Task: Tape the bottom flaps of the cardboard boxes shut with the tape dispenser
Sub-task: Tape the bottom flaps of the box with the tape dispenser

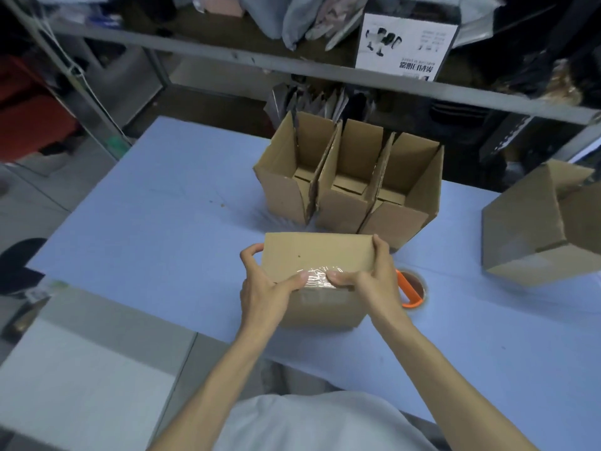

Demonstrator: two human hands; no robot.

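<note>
A small cardboard box [317,252] stands on the pale blue table [156,222] in front of me, its closed flaps facing up. My left hand [263,288] grips its left side and my right hand [374,281] grips its right side. Both thumbs press a strip of clear tape [320,276] down over the near top edge. The tape dispenser [411,292], an orange handle on a brown roll, lies on the table just right of my right hand, partly hidden by it.
Three open boxes [348,180] stand side by side behind the held box. Another cardboard box [536,229] lies tilted at the right edge. A metal shelf [292,66] with bags and a white carton [403,40] runs across the back.
</note>
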